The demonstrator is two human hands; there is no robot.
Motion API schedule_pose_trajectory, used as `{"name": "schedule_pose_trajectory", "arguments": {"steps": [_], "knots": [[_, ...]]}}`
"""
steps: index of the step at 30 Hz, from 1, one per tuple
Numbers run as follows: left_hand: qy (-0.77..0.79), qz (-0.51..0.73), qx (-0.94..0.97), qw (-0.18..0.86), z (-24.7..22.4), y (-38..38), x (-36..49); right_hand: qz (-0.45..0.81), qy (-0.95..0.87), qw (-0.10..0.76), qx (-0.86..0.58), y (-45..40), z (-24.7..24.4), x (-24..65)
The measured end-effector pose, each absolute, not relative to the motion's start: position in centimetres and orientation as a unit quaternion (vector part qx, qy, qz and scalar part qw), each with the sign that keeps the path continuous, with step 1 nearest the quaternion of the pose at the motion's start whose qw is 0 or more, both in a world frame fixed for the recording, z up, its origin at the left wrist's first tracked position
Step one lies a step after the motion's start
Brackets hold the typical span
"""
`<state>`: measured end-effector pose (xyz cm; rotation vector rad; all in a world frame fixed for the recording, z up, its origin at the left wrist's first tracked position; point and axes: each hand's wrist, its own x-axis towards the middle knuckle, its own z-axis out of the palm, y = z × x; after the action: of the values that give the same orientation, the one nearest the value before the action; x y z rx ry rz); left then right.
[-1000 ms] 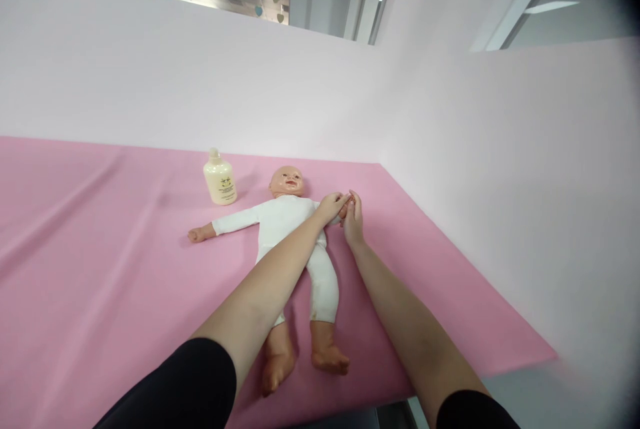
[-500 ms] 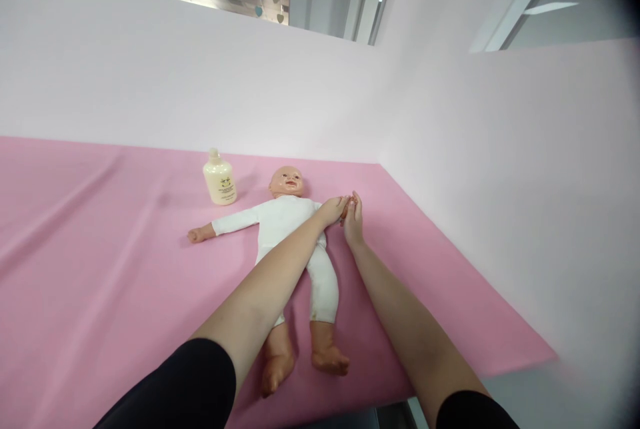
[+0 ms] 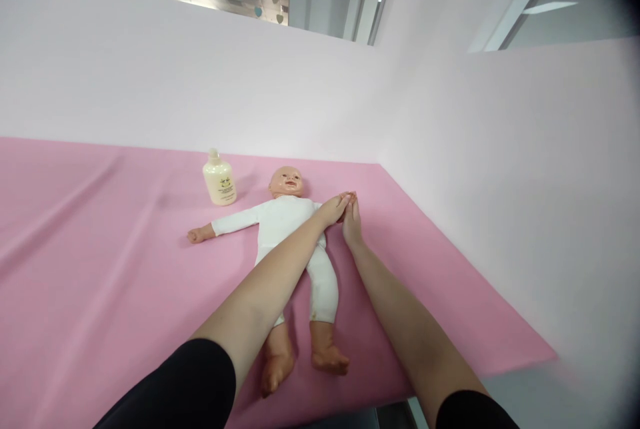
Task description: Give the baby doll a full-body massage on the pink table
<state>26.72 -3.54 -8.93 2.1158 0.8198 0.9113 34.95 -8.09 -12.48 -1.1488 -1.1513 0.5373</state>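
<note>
A baby doll (image 3: 283,219) in a white suit lies on its back, head toward the wall and bare feet toward me. Its arm on the right is stretched out, and the hand at its end is mostly hidden between my hands. My left hand (image 3: 334,210) reaches across the doll's body and closes on that small hand from the left. Pressed against it from the right is my right hand (image 3: 353,222), fingers together and pointing away from me. My left forearm covers part of the doll's belly and one leg.
A cream-coloured pump bottle (image 3: 220,180) stands left of the doll's head. The pink mat (image 3: 100,282) is creased on the left. White walls (image 3: 200,82) rise behind and to the right, and the mat's edge runs along the right and front.
My hands have drawn closer together around the doll's hand. The fingers of my right hand have tipped in toward my left hand. Doll's body and bottle have stayed put.
</note>
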Motion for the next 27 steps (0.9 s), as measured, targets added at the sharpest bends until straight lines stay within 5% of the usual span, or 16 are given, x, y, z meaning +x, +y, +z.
{"name": "schedule_pose_trajectory", "arguments": {"steps": [27], "knots": [[0.377, 0.3, 0.841, 0.247, -9.5, -2.6, 26.7, 0.252, -0.479, 0.673, -0.504, -8.5, -11.9, 34.9]]}}
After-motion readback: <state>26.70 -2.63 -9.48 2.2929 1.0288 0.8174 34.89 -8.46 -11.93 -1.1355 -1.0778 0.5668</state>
